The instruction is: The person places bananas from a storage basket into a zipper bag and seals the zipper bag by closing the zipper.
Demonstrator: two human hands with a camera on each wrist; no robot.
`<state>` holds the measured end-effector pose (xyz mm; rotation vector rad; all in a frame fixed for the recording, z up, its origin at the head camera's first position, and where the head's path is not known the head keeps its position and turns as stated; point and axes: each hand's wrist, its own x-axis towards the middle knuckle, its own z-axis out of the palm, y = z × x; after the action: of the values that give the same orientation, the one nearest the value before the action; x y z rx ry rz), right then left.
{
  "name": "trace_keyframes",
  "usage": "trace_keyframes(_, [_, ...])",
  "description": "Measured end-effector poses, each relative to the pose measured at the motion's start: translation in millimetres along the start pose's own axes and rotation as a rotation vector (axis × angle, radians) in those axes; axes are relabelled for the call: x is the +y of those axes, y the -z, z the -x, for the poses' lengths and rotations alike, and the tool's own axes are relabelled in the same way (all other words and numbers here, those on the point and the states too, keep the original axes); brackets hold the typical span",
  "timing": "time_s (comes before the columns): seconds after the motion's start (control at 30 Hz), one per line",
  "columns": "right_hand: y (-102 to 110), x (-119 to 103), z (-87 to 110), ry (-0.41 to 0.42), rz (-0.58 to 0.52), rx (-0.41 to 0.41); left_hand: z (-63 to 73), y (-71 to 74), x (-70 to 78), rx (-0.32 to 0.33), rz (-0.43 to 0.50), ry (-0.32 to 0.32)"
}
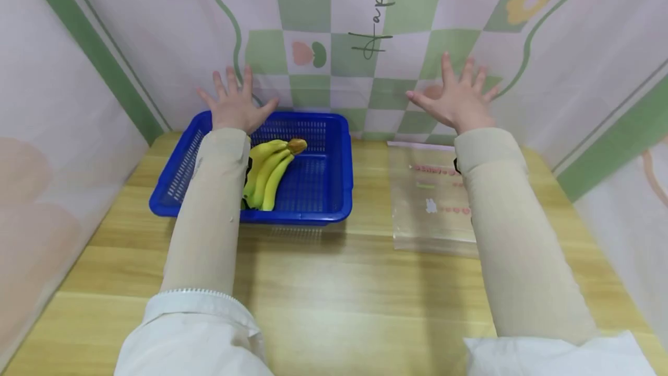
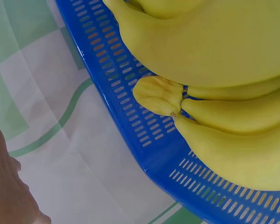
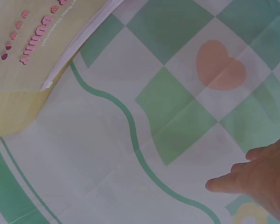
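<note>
A blue plastic basket [image 1: 342,184] with slotted walls stands on the left of the table. Inside lies a bunch of yellow bananas [image 1: 275,181], its brown stem towards the back. More yellow fruit [image 2: 200,51] fills the upper part of the left wrist view; its kind is unclear. My left hand [image 1: 235,106], fingers spread, is raised over the basket's back edge and holds nothing. Likewise spread and holding nothing, my right hand [image 1: 461,103] hovers beyond a clear zip bag [image 1: 409,225] with pink print, partly hidden by the right forearm.
A wooden table [image 1: 318,300] carries the basket and the bag. Behind it hangs a checked green and white cloth [image 1: 352,91] with printed lettering. Pale cloth with green stripes also hangs at both sides.
</note>
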<state>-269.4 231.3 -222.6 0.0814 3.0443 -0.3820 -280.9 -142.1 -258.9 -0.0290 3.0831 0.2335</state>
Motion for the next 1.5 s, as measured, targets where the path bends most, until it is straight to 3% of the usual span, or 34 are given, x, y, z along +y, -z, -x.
trace_keyframes(0.43, [0.5,0.6,1.1,-0.004,-0.024,-0.016,3.2,-0.2,-9.2,0.008,-0.011,0.004])
trace_keyframes(0.67, [-0.8,-1.3,-1.0,0.002,0.04,-0.022,9.1,3.1,-21.6,0.012,-0.04,0.001])
trace_keyframes(0.87, [-4.8,2.6,-1.0,0.005,0.052,-0.038,14.0,10.7,-38.2,-0.017,-0.074,0.013])
trace_keyframes(1.1, [-15.1,22.5,4.4,0.033,0.004,-0.045,24.1,14.2,-64.8,-0.045,-0.052,0.023])
trace_keyframes(1.5, [-47.2,62.8,11.5,0.037,-0.02,-0.075,44.2,1.4,-112.3,-0.049,-0.011,0.07])
